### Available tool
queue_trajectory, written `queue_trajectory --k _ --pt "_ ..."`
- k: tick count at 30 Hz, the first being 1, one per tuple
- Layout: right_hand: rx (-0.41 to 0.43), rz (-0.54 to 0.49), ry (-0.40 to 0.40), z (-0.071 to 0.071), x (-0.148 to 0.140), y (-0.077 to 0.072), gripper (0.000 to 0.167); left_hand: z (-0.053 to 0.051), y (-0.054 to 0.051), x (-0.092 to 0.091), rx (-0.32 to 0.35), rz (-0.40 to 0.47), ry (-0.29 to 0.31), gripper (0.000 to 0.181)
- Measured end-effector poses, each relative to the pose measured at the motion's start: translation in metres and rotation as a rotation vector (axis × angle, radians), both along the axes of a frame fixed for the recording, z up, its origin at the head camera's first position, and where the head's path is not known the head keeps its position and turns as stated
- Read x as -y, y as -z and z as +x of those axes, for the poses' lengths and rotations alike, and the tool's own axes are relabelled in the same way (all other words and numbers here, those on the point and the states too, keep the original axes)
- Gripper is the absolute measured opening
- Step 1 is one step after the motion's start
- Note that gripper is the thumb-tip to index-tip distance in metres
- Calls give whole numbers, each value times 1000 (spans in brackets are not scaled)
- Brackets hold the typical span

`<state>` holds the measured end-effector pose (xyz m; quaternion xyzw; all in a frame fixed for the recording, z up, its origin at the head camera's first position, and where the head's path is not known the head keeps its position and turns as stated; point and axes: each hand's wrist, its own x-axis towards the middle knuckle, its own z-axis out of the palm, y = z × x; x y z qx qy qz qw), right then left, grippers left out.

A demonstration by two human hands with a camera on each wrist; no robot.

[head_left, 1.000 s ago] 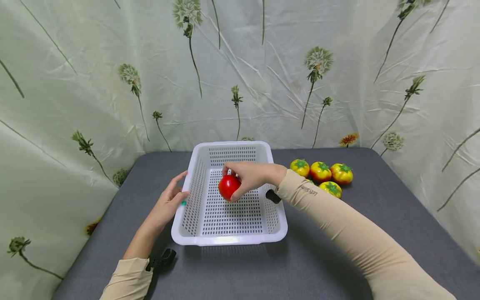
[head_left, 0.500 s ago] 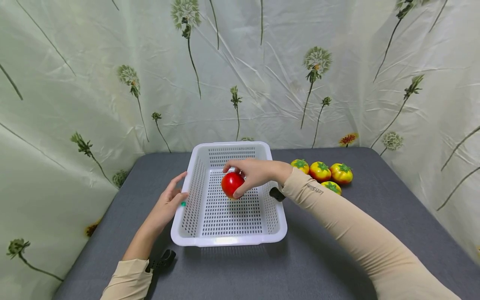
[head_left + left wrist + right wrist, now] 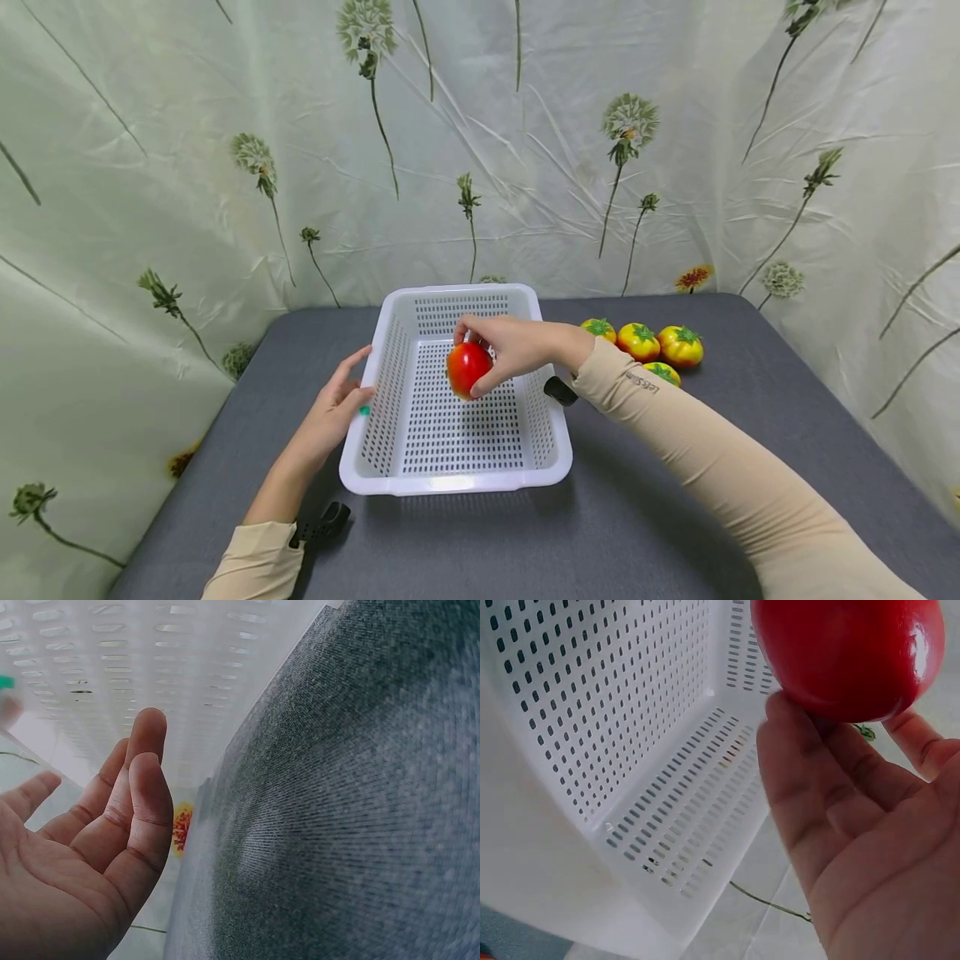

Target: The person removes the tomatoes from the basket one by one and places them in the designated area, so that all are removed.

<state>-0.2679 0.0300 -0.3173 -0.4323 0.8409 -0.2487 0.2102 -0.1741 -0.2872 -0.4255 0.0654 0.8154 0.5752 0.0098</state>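
Observation:
A red tomato (image 3: 468, 371) with a yellowish underside is held by my right hand (image 3: 513, 350) inside the white slotted basket (image 3: 457, 483). Thumb and fingertips pinch it above the basket floor; the right wrist view shows the glossy red tomato (image 3: 847, 656) at the fingertips. My left hand (image 3: 333, 408) is at the basket's left rim, with its thumb by a small green mark (image 3: 365, 410). In the left wrist view, the left hand's fingers (image 3: 146, 799) lie relaxed and slightly bent beside the basket's outer wall (image 3: 172, 682), not curled round it.
To the right of the basket, several yellow-and-red tomatoes (image 3: 681, 347) with green tops sit on the dark grey table cloth (image 3: 750, 400). The right forearm partly covers that group. A pale curtain (image 3: 525, 167) printed with flowers hangs behind and at both sides.
My right hand has moved slightly right with the tomato, which has turned so that more of its yellowish underside shows. The left hand stays at the rim.

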Motion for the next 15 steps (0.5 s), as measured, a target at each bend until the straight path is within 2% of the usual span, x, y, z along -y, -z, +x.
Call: queue_trajectory --k 6,15 --pt "-17 -12 2 0 -4 -1 61 1 0 1 -5 1 4 67" --pt "12 -39 36 2 -14 -5 64 1 0 0 -2 -4 -1 66"
